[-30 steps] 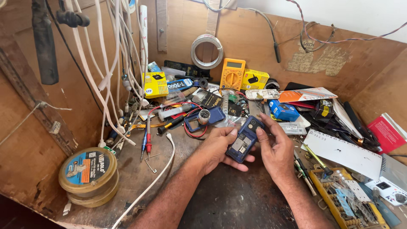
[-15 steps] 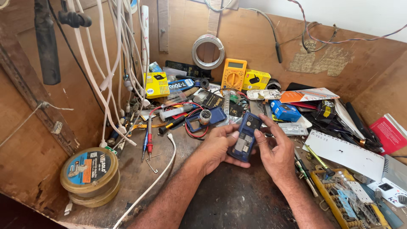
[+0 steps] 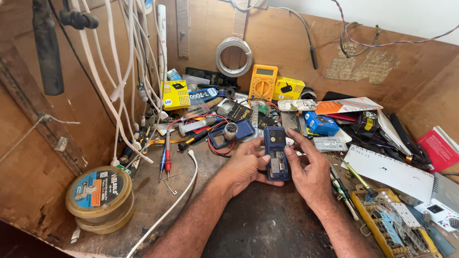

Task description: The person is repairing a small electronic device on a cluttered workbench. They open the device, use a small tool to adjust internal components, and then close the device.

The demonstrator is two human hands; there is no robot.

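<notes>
I hold a small blue phone [image 3: 277, 153] with its back cover off, upright between both hands, above the dark mat on the workbench. My left hand [image 3: 245, 166] grips its left side, thumb near the exposed inner parts. My right hand [image 3: 309, 168] grips the right side, with the thumb resting on the open back. The phone's camera lens faces me at its top end.
A yellow multimeter [image 3: 262, 83] and yellow boxes [image 3: 176, 94] stand at the back. White cables [image 3: 125, 81] hang at left. Round solder tins [image 3: 99, 198] sit front left. A blue phone cover [image 3: 224, 134], screwdrivers [image 3: 167, 156], a yellow parts tray [image 3: 393, 224] and a red booklet [image 3: 441, 148] crowd the bench.
The phone and both hands have stayed in nearly the same spot. My fingers shifted slightly on the phone, turning it a little more upright.
</notes>
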